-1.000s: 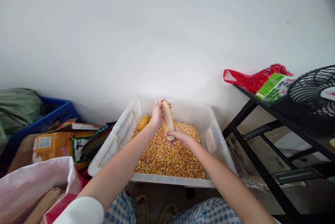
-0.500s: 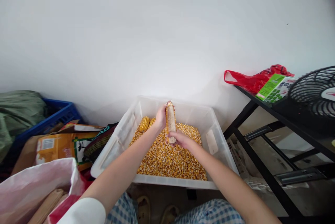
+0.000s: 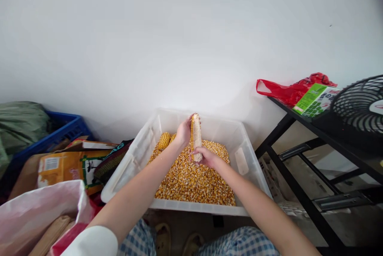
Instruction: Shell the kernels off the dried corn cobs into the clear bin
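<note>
Between my two hands is a corn cob (image 3: 196,134), tilted upright over the tub. Its facing side is bare and pale, while yellow kernels line its left edge. My left hand (image 3: 184,131) is closed round the upper left side of the cob. Lower down, my right hand (image 3: 206,156) grips the near end, with the thumb across it. Beneath them, loose corn kernels (image 3: 191,186) fill a translucent plastic tub (image 3: 197,207). An ear of corn (image 3: 164,141) with its kernels on lies at the tub's back left, and another is partly hidden by my left arm.
Left of the tub stand a white and pink bag (image 3: 56,196), an orange packet (image 3: 60,168) and a blue crate (image 3: 68,128). On the right, a black table (image 3: 329,134) carries a red plastic bag (image 3: 287,93), a green and white box (image 3: 314,99) and a fan (image 3: 362,106). A wall rises behind.
The cob has turned slightly in my hands, so more of its bare pale side faces me. Both hands keep hold of it in nearly the same place.
</note>
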A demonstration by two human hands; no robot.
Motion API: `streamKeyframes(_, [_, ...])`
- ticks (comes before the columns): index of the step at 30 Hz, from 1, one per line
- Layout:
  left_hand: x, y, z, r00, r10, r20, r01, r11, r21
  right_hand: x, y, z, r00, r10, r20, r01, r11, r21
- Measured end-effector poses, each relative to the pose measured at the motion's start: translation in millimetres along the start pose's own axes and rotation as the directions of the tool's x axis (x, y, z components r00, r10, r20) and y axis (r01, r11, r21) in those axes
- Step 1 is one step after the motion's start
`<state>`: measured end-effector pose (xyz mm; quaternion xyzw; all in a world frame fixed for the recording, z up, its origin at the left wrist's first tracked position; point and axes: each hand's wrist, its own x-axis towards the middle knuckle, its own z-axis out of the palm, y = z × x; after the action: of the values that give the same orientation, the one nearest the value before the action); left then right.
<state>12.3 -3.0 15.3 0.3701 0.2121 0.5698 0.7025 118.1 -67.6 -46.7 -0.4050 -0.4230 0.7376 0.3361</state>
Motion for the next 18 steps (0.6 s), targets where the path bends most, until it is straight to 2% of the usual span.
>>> streamKeyframes(5, [-2.1, 3.6, -0.4, 0.965, -0.23, 0.125, 0.238, 0.97, -0.057, -3.8, -8.5, -5.3, 0.976, -0.079, 0.205, 0.048, 0.987, 0.151])
streamKeyframes(7, [-3.2, 3.7, 1.3, 0.956, -0.266, 0.126, 0.274, 0.96, -0.058, -6.1, -11.9, -3.7, 0.968, -0.08, 0.237, 0.047, 0.989, 0.142])
streamKeyframes(10, [-3.2, 3.9, 3.5, 0.967, -0.248, 0.055, 0.251, 0.967, -0.049, -8.1, -16.7, 3.4, 0.983, -0.024, 0.183, 0.008, 0.996, 0.088])
streamKeyframes(14, [-4.4, 3.5, 2.6, 0.987, -0.157, -0.034, 0.157, 0.988, -0.004, -7.3, -18.9, 17.5, 0.998, -0.005, 0.06, 0.001, 0.998, 0.068])
streamKeyframes(18, [-9.4, -2.8, -1.0, 0.979, -0.19, -0.079, 0.195, 0.979, 0.056, -7.7, -11.5, 23.3, 0.998, 0.037, 0.045, -0.04, 0.997, 0.069])
